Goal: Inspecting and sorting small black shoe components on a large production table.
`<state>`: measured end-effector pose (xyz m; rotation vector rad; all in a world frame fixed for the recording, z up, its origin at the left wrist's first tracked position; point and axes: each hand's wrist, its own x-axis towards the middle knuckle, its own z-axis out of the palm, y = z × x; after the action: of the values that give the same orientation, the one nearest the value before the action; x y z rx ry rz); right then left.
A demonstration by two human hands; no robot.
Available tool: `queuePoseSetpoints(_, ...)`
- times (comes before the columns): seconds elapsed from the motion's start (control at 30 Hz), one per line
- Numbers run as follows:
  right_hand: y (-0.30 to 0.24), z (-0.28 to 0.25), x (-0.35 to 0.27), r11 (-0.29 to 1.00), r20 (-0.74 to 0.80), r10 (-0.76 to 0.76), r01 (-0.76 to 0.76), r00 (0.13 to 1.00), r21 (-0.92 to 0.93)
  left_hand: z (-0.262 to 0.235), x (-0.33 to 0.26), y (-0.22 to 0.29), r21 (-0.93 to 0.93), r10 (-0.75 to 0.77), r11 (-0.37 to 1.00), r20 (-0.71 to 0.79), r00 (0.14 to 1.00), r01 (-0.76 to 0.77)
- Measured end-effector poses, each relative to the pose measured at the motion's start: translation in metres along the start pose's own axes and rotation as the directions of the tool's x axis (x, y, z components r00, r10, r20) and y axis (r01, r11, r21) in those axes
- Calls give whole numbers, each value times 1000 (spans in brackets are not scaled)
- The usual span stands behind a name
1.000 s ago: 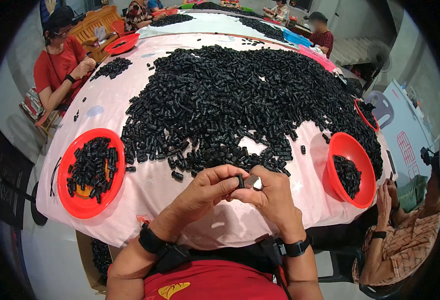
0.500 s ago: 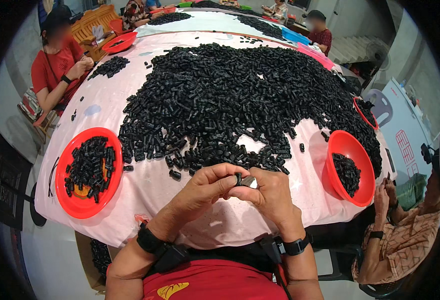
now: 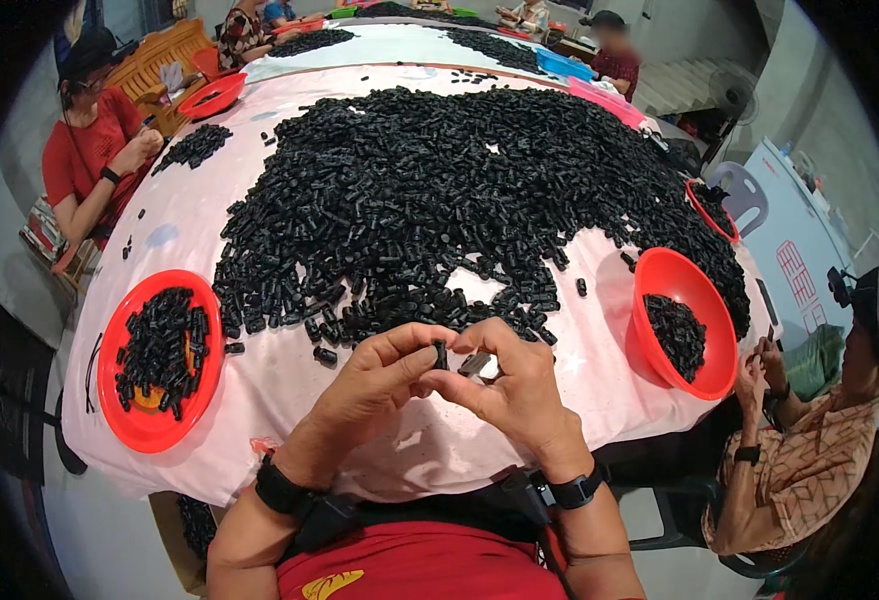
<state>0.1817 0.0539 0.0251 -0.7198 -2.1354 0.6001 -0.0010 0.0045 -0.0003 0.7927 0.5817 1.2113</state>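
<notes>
Above the near edge of the table, my left hand (image 3: 372, 378) pinches a small black cylindrical piece (image 3: 441, 355) between thumb and fingers. Close beside it, my right hand (image 3: 520, 392) is curled around a small flat shiny metal tool (image 3: 476, 364), perhaps a blade; its exact kind is partly hidden by the fingers. A narrow gap lies between the tool and the piece. Just beyond both hands spreads a large heap of similar black pieces (image 3: 440, 190). One loose black piece (image 3: 326, 356) lies apart near my left hand.
A red plate (image 3: 120, 395) with black pieces stands at the left, a red bowl (image 3: 715, 345) with more at the right. Co-workers sit at the left (image 3: 90, 170) and right (image 3: 790, 450). Pink cloth (image 3: 600, 400) covers the table; a box (image 3: 175, 535) sits below its near left edge.
The view has shifted slightly, so the scene sits further left. My hands have drawn a little apart, and the metal tool has come away from the black piece, which is now more upright.
</notes>
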Motion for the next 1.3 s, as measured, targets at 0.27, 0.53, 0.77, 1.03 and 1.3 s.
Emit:
queuePoseSetpoints(0.27, 0, 2, 3, 915, 88, 145, -167, 986, 366, 1, 2, 1, -39, -22, 999, 11, 1000, 22)
queuePoseSetpoints(0.53, 8, 8, 1, 785, 142, 315, -342, 938, 517, 6, 2, 2, -75, -55, 996, 27, 998, 57)
queuePoseSetpoints(0.77, 3, 5, 4, 801, 155, 207, -259, 966, 539, 5, 2, 5, -77, -64, 995, -2, 998, 63)
queuePoseSetpoints(1.03, 4, 8, 4, 787, 62, 387, -365, 920, 497, 2, 3, 1, -69, 8, 998, 1, 1000, -8)
queuePoseSetpoints(1.3, -2, 4, 5, 875, 61, 300, -300, 952, 379, 1, 4, 0, -36, 49, 998, -136, 989, -54)
